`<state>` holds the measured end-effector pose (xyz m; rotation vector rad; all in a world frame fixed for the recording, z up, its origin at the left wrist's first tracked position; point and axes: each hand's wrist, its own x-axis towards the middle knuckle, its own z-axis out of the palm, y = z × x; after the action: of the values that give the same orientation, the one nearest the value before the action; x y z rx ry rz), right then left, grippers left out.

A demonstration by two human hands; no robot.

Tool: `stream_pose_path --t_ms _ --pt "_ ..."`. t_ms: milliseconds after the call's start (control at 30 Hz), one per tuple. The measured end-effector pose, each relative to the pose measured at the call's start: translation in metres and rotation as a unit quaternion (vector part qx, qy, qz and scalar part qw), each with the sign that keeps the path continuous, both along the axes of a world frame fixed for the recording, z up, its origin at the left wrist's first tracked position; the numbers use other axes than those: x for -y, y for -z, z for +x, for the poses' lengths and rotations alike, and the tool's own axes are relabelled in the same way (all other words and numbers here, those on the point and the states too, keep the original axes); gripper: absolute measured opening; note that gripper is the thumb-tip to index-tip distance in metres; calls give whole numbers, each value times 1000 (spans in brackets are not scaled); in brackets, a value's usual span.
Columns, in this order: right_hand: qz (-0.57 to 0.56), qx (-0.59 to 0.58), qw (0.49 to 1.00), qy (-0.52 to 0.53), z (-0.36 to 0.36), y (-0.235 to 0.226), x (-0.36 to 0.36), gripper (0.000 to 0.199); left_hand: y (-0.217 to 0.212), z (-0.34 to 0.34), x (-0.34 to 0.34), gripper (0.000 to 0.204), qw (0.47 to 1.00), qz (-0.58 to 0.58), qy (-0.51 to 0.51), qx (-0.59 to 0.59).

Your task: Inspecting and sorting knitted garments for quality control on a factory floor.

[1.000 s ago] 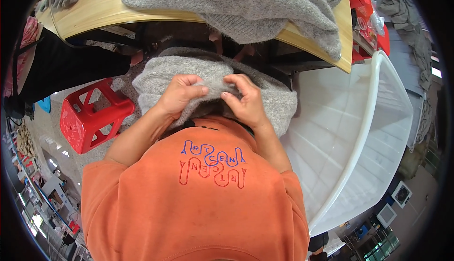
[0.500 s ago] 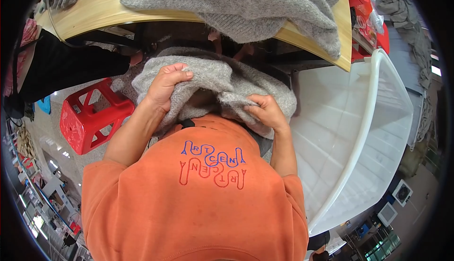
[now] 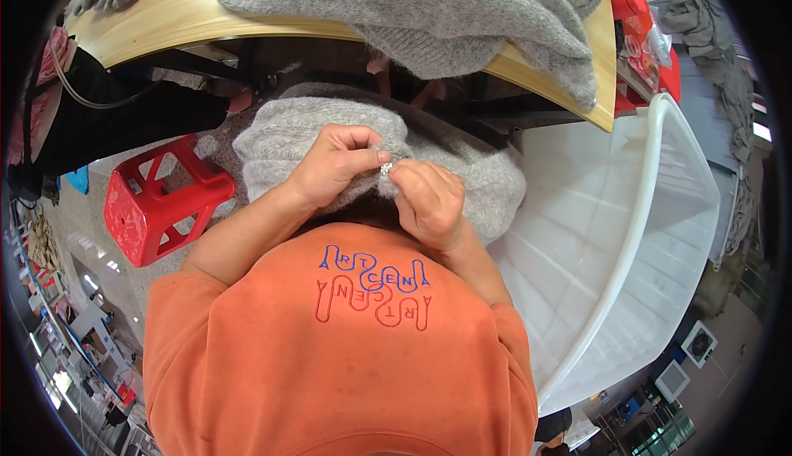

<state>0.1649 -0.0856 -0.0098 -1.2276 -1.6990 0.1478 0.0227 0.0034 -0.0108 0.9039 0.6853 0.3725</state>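
The wooden bench (image 3: 190, 18) curves across the top of my view, with a large grey knitted garment (image 3: 429, 10) heaped on it and hanging over its front edge. To my right stands a big white plastic tub (image 3: 652, 233), its rim just beside my right elbow. Down on the floor to my left is a red plastic stool (image 3: 157, 204).

In my lap, below the bench edge, lies the grey knitted sweater (image 3: 280, 138) I am working on, bunched up against my orange shirt (image 3: 346, 357). Half a second ago my hands were apart on it, the left high on the fabric and the right low at its right edge; now they have come together at the middle of the sweater.

My left hand (image 3: 330, 167) is curled, gripping a fold of the knit between thumb and fingers. My right hand (image 3: 429, 200) is clenched just beside it, its fingertips pinching the same fold, the two hands touching. Between the fingertips sits a tiny shiny thing (image 3: 385, 169), too small to tell what it is.
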Motion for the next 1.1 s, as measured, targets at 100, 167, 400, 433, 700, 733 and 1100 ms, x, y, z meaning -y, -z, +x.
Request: stream_pose_path --t_ms 100,167,400,433,700,733,1100 --pt "5 15 999 37 -3 7 -4 19 -2 -2 0 5 1000 -23 -17 1" --pt "-2 30 998 53 -3 9 -3 19 2 -4 2 6 999 -28 -24 5" --pt "-127 -71 989 29 -2 11 -4 28 9 -6 7 6 995 83 -49 -39" --pt "-159 -143 977 18 -2 12 -6 27 12 -7 7 7 988 137 -38 -60" --pt "-346 -242 900 -106 15 16 -5 24 9 -9 20 4 954 257 -33 -149" --pt "-396 -261 878 -64 11 15 -4 24 12 -8 20 4 931 329 -45 -151" --pt "-193 -74 976 72 -12 21 -4 29 14 1 23 7 853 475 -131 -171"
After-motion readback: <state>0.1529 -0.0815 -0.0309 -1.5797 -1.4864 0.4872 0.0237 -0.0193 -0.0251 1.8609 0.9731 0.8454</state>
